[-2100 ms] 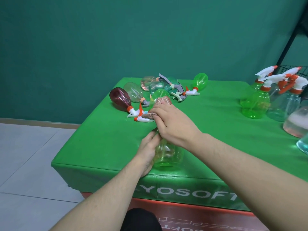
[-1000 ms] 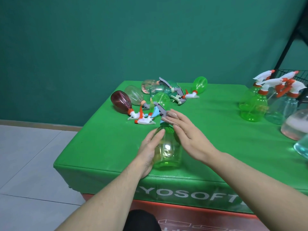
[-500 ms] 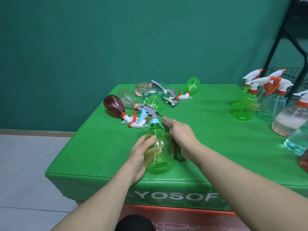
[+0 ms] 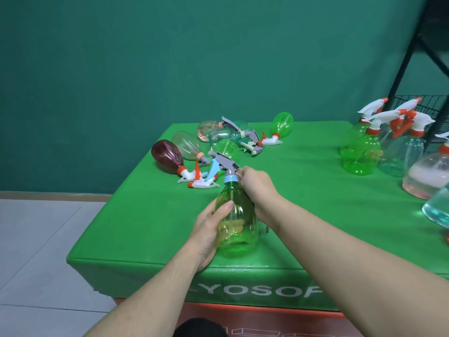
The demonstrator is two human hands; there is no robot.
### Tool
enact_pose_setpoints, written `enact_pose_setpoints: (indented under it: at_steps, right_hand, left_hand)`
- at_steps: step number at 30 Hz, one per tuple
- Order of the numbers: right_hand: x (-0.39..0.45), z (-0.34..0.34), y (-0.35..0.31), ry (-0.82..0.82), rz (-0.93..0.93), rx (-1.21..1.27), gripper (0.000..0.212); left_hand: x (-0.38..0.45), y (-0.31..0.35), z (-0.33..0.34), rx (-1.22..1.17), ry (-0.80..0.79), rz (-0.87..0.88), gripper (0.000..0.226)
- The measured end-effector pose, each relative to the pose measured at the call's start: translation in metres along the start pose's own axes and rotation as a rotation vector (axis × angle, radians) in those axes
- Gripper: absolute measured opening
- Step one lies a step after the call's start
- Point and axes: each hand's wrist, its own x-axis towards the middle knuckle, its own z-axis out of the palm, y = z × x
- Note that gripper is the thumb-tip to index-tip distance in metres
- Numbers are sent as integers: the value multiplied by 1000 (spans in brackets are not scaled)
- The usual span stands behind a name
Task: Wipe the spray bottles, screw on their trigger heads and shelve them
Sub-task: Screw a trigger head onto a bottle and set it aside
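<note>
Bottle-wiping at the near edge of my green padded table [image 4: 136,224].

My left hand [image 4: 206,229] wraps the upright clear green plastic spray bottle [image 4: 237,222] with its grey-and-blue trigger head [image 4: 224,166]; my right hand [image 4: 260,188] clutches a brown cloth [image 4: 240,172] against its neck, while finished bottles [image 4: 362,152] stand far right.

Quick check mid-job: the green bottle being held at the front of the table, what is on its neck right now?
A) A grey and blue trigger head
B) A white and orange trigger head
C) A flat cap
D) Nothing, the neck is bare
A: the green bottle, gripped by the left hand, carries a grey and blue trigger head on its neck, with the right hand beside the collar.
</note>
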Motion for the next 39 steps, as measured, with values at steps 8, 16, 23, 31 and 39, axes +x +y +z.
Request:
enact_pose_setpoints:
  at_steps: [8, 16, 23, 31, 39]
  right_hand:
    - [-16, -14, 16, 5, -417, -542, 43]
    - [-17, -27, 13, 21, -256, -242, 42]
    - [-36, -23, 13, -30, -406, -298, 40]
    - [-41, -16, 8, 68, -560, -25, 39]
    - [-26, 18, 36, -89, -718, -516, 44]
  left_hand:
    - [1, -2, -1, -18, -8, 6, 56]
    - [2, -3, 0, 10, -16, 0, 61]
    - [4, -2, 0, -5, 15, -5, 75]
    - [3, 3, 0, -170, 55, 10, 88]
    - [1, 3, -2, -139, -46, 40, 57]
